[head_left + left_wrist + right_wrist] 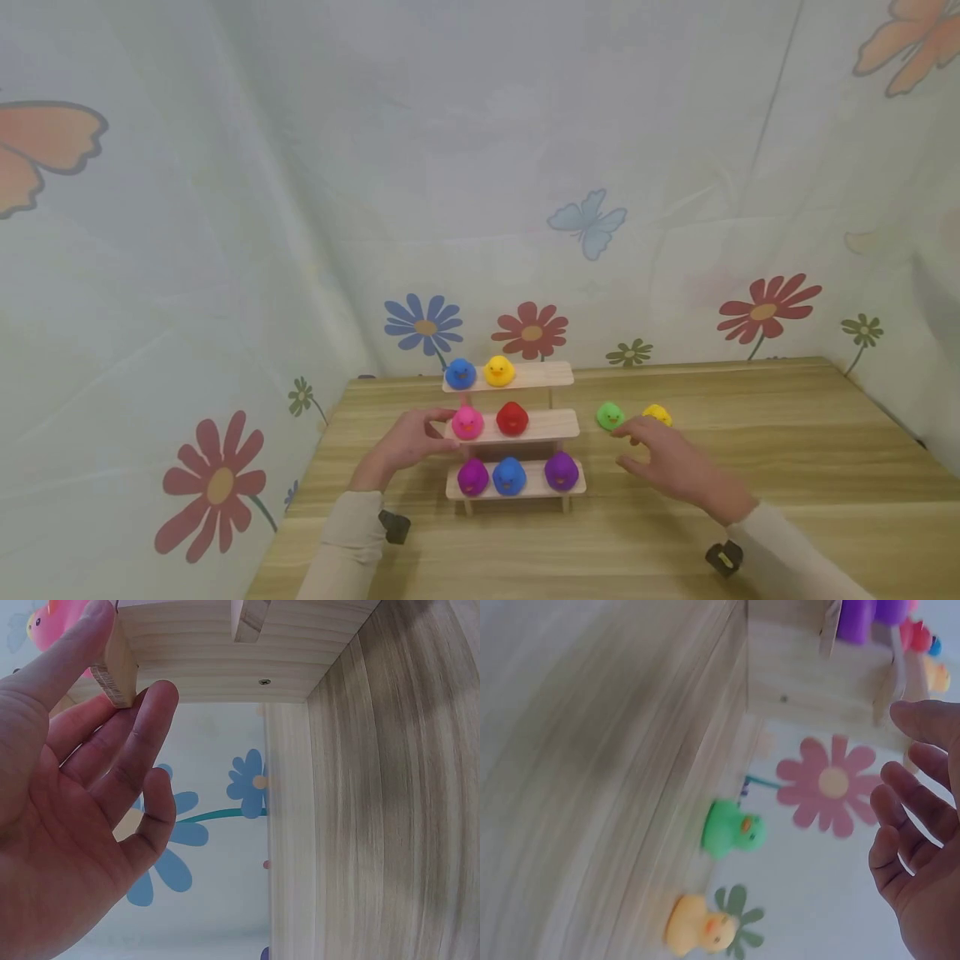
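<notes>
A three-tier wooden display shelf (553,424) stands on the table with small rubber ducks on its steps. My left hand (411,437) holds the left end of the middle step, thumb beside the pink duck (467,423) and fingers under the board (116,675) in the left wrist view. A red duck (512,418) sits farther along that step. To the right of the shelf, my right hand (667,462) hovers with loosely bent fingers and nothing in them. Just beyond it on the table are a green duck (610,416) and a yellow duck (658,413), the latter partly hidden in the head view.
The top step bears a blue duck (461,374) and a yellow duck (498,371). On the bottom step sit a magenta duck (472,477), a blue duck (509,476) and a purple duck (561,472). Flower-printed cloth (465,233) hangs behind the wood-grain table (810,450).
</notes>
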### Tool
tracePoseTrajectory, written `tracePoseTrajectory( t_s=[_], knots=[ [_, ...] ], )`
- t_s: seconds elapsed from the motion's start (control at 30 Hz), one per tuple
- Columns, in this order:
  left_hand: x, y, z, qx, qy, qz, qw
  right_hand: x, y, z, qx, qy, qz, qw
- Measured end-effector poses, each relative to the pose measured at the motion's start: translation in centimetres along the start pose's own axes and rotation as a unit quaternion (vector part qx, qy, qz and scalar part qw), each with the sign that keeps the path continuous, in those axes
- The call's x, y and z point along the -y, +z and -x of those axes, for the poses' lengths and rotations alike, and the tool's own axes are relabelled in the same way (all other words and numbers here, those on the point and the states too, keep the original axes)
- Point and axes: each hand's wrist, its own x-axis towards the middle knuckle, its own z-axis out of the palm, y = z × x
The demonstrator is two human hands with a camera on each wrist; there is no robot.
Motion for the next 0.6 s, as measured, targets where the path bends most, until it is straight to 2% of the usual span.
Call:
tracePoseTrajectory(
  t_s=[0.13,0.23,0.47,0.6],
  knots=[
    [0.0,0.0,0.1,0.001,-0.001,0.004,1.0000,1.2,0.5,-0.2,-0.003,-0.042,-0.003,0.9991],
    [0.1,0.0,0.0,0.004,0.002,0.002,1.0000,2.1,0.7,-0.4,0.001,-0.058,0.005,0.9983],
    [0.1,0.0,0.0,0.008,-0.005,0.003,1.0000,3.9,1.3,-1.3,0.056,-0.046,-0.022,0.9971],
    [0.1,0.0,-0.1,0.008,-0.010,0.004,0.9999,4.4,1.9,-1.6,0.072,-0.033,-0.028,0.9964]
  ],
)
